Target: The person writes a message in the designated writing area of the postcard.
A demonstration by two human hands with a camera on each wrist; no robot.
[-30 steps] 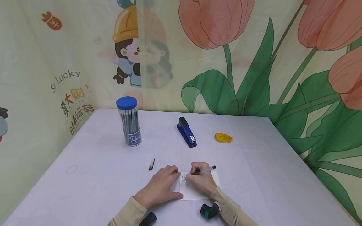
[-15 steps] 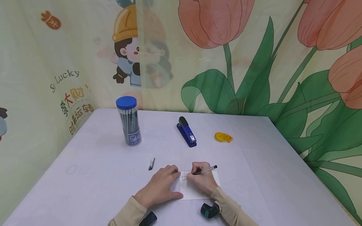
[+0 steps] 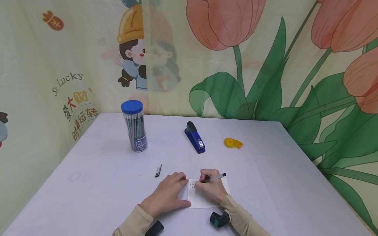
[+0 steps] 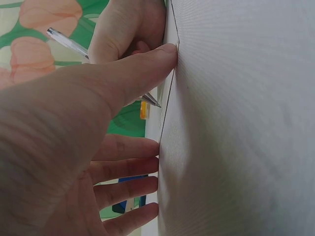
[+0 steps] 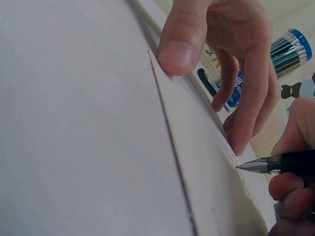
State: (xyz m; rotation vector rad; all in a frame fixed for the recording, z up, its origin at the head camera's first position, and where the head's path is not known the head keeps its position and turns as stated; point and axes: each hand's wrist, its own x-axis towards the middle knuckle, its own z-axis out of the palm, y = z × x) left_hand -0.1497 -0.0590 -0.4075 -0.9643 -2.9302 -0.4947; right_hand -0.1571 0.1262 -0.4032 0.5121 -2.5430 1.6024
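Observation:
A small white sheet of paper lies on the table, with short lines of handwriting near its upper left corner. My right hand pinches a pen with a clear barrel and dark grip; in the right wrist view the pen's metal tip is right at the paper. My left hand rests along the sheet's left edge, thumb on the lower corner and the other fingers spread at the upper one. In the left wrist view those fingers are extended, pressing down at the edge.
A pen cap lies beyond the left hand. Farther back stand a blue-lidded tub of pencils, a blue stapler and a small yellow object, perhaps a correction tape. A printed curtain hangs behind the table.
The right hand with the pen has shifted very slightly to the right along the writing, and a few more marks show on the sheet. The left hand stays in place.

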